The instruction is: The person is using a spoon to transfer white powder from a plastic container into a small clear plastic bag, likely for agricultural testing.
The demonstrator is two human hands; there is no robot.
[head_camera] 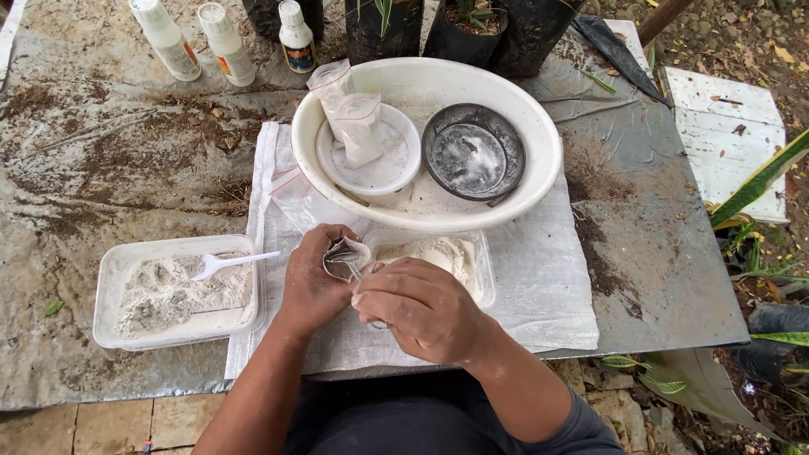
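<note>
Two hands meet over the counter (101, 168): the left hand (310, 282) grips a small clear plastic bag (344, 255) held open, while the right hand (421, 307) pinches a thin metal spoon (354, 271) into it, just before the clear rectangular tub of white powder (442, 253). Filling looks underway; steady tipping is needed.

A soil-dusted grey tabletop (101, 168) is carrying a white woven sheet (548, 286), three white bottles (226, 44), black plant pots (459, 29) and a tray of pale powder (173, 291); a wide white basin (421, 215) is sitting on the sheet.
</note>
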